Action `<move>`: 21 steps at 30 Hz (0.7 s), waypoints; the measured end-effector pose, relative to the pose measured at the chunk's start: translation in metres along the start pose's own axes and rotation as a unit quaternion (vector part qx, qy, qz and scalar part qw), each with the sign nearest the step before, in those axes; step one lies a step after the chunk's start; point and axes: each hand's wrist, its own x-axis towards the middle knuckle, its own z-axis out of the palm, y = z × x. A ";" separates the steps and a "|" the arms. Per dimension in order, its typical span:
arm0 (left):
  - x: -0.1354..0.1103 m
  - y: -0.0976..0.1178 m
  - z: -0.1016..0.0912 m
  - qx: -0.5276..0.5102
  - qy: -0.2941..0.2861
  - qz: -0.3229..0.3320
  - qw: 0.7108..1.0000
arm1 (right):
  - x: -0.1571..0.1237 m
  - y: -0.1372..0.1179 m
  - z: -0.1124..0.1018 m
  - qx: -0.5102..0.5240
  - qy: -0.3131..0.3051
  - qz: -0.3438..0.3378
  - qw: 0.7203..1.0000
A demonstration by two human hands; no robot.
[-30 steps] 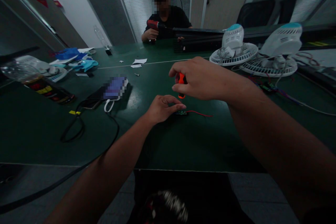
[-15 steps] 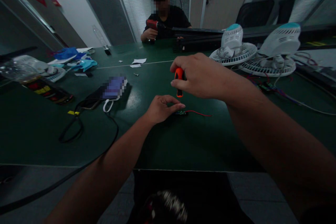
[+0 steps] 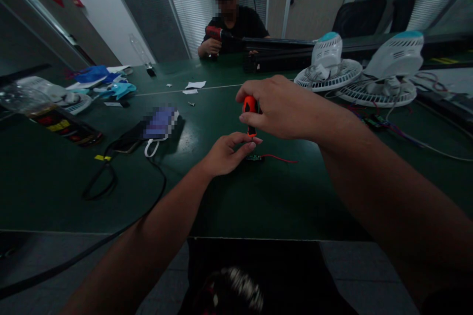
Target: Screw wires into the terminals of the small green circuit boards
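Screwdriver (image 3: 250, 108) stands clamped in the right grip (image 3: 284, 108). Left grip (image 3: 225, 153) pinches together beneath its tip. Bottle (image 3: 61, 126) label is unreadable.

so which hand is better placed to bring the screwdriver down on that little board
Right, probably: the right hand grips the orange screwdriver, tip-down just above the small circuit board. The left hand sits beside the board, holding no tool.

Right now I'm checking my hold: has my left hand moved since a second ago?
Yes: the left hand raised its fingers from the circuit board toward the screwdriver.
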 end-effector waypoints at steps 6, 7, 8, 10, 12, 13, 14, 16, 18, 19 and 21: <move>0.001 -0.002 0.001 -0.039 -0.014 -0.011 0.999 | 0.000 -0.003 -0.001 -0.003 -0.003 0.007 1.000; 0.002 -0.003 0.001 -0.048 -0.015 -0.014 0.999 | 0.000 -0.003 -0.001 -0.002 -0.003 0.007 1.000; 0.002 -0.003 0.001 -0.054 -0.015 -0.017 0.998 | 0.000 -0.003 -0.001 0.001 -0.002 0.006 1.000; 0.003 -0.003 0.000 -0.052 -0.013 -0.026 0.998 | -0.001 -0.003 -0.001 0.005 -0.002 0.005 1.000; 0.004 -0.003 0.000 -0.047 -0.011 -0.033 0.998 | -0.001 -0.004 0.000 0.007 -0.003 0.007 1.000; 0.004 -0.002 0.000 -0.046 -0.011 -0.038 0.998 | -0.001 -0.004 0.000 0.007 -0.006 0.010 1.000; 0.004 -0.001 -0.001 -0.046 -0.012 -0.043 0.998 | -0.001 -0.004 0.000 0.007 -0.008 0.012 1.000; 0.005 0.000 -0.001 -0.048 -0.013 -0.051 0.997 | -0.001 -0.004 0.000 0.005 -0.010 0.013 1.000; 0.005 0.001 -0.001 -0.052 -0.013 -0.055 0.997 | -0.001 -0.004 0.000 0.003 -0.011 0.014 1.000; 0.005 0.001 -0.001 -0.056 -0.012 -0.055 0.997 | -0.001 -0.004 0.001 0.005 -0.010 0.015 1.000; 0.006 0.000 0.000 -0.066 -0.007 -0.055 0.996 | -0.001 -0.003 0.001 0.017 -0.005 0.013 1.000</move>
